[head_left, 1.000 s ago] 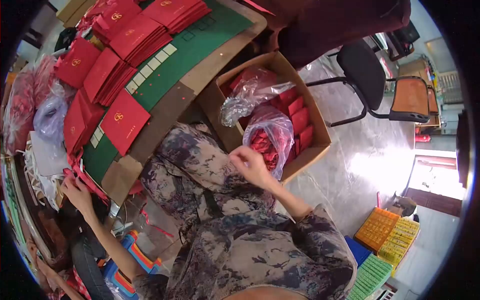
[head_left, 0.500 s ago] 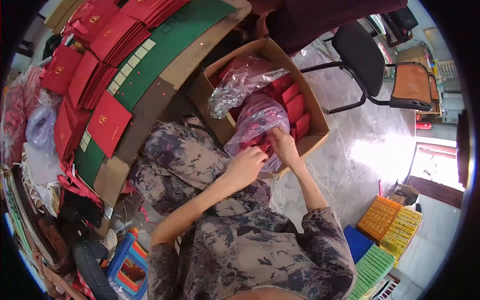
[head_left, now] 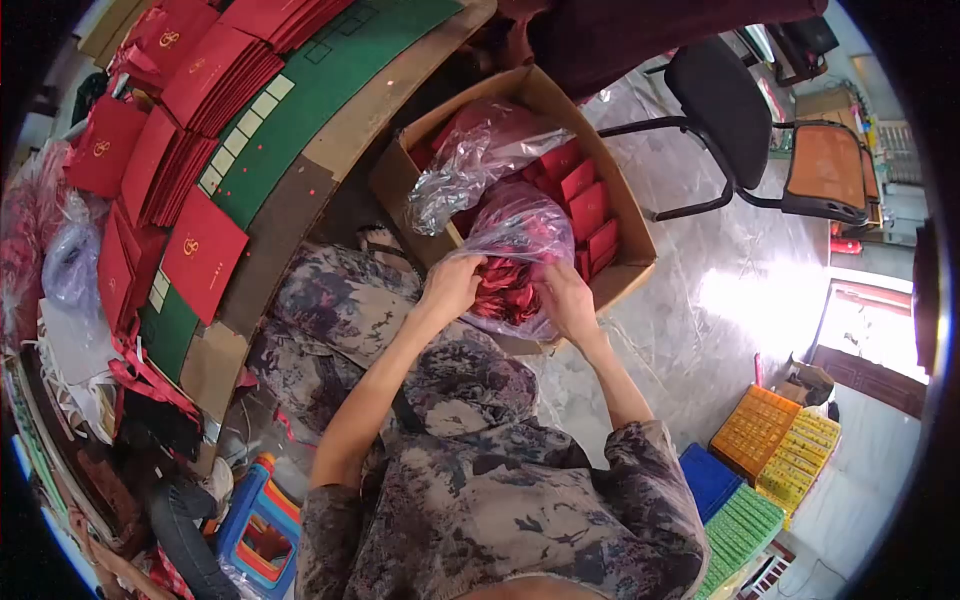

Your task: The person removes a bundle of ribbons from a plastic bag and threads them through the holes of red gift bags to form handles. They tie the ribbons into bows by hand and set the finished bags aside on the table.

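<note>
A clear plastic bag (head_left: 520, 222) full of red ribbon-like pieces (head_left: 508, 290) rests at the near side of an open cardboard box (head_left: 632, 225). My left hand (head_left: 452, 288) grips the left edge of the bag's mouth. Opposite it, my right hand (head_left: 568, 298) is closed on the right edge of the mouth. The red pieces show between the two hands. Behind this bag lies another crumpled clear bag (head_left: 480, 150), and red packets (head_left: 590, 207) stand along the right inside of the box.
At the left, a table with a green top (head_left: 300, 110) carries stacks of red bags (head_left: 220, 80). A black chair (head_left: 718, 110) stands at the upper right. Coloured trays (head_left: 755, 430) lie at the lower right, and a blue plastic stool (head_left: 258, 530) at the lower left.
My hands have moved apart, the left one leftward, and the bag's mouth is spread wider. More of the red pieces now show. The view has shifted slightly.
</note>
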Available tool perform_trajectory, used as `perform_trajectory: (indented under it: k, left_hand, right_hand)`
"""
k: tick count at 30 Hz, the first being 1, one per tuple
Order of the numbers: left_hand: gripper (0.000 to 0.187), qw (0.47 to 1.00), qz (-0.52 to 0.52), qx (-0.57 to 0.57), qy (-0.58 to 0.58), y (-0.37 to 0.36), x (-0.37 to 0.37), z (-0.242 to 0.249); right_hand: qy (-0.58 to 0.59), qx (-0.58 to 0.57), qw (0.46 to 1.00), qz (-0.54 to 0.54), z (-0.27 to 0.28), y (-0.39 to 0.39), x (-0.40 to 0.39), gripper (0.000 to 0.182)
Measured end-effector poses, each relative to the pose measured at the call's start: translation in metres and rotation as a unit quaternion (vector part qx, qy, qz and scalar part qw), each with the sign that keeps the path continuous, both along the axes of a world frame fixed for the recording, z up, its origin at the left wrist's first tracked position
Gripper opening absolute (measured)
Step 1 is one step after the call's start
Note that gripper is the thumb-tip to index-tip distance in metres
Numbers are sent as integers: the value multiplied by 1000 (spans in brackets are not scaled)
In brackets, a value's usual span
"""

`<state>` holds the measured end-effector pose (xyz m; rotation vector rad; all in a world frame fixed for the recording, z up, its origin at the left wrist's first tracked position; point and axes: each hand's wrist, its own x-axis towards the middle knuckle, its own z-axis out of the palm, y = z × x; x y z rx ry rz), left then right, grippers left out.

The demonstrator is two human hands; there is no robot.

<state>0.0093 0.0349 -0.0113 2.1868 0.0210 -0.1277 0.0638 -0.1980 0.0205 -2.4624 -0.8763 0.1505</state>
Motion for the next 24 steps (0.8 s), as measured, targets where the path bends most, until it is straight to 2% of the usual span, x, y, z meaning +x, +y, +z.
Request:
perform_trajectory:
  k: [1, 2, 3, 4, 5, 7, 9, 11, 12, 14, 15, 17, 18, 19, 20, 21, 22, 24]
  left_hand:
    - [28, 1000, -1, 5, 3, -1, -1, 2]
    - [28, 1000, -2, 10, 6, -3, -1, 3]
    - [28, 1000, -2, 8, 7, -6, -3, 1]
    - [27, 997, 11, -68, 29, -9, -4, -1]
    - [26, 988, 22, -142, 51, -13, -6, -2]
    - [25, 983, 32, -173, 53, -19, -11, -1]
    - [25, 977, 42, -201, 53, -23, -13, 5]
    - [32, 956, 60, -265, 110, -25, -14, 13]
    - [32, 956, 61, -265, 108, -26, -12, 25]
    - [45, 932, 89, -349, -28, -29, -9, 55]
    - [45, 932, 89, -349, -29, -27, -6, 62]
    - [54, 957, 28, -268, -111, -15, 4, 75]
    - [51, 939, -1, -341, -44, -5, 8, 95]
    - [45, 894, 42, -444, -38, -1, 12, 97]
    - [36, 900, 87, -425, 44, 15, 13, 131]
    - [27, 915, 113, -388, -11, 27, 16, 132]
    - [20, 888, 114, -443, -46, 40, 16, 132]
    - [18, 905, 141, -400, -26, 61, 11, 146]
  right_hand:
    - [42, 79, 995, -39, 7, -1, 0, 14]
    - [42, 78, 995, -38, 14, -1, 1, 14]
    - [86, 130, 983, -94, 23, -1, 2, 11]
    - [129, 182, 963, -150, 27, -2, 3, 9]
    - [128, 181, 963, -151, 28, -4, 4, 9]
    - [185, 253, 930, -194, 33, -3, 10, 10]
    - [185, 252, 931, -189, 39, -4, 13, 11]
    - [285, 256, 898, -216, 39, -10, 18, 12]
    - [283, 256, 899, -215, 46, -4, 19, 12]
    - [263, 267, 918, -130, 78, 23, 20, 13]
    - [275, 271, 919, -81, 94, 38, 22, 13]
    - [255, 277, 926, 19, 116, 70, 29, 13]
    - [224, 278, 932, 70, 123, 85, 34, 13]
    - [263, 284, 919, 79, 133, 96, 40, 15]
    - [305, 295, 903, 65, 150, 110, 42, 15]
    - [346, 305, 886, 51, 163, 119, 42, 16]
    - [343, 308, 886, 52, 164, 122, 43, 16]
    - [225, 287, 927, 83, 165, 126, 45, 14]
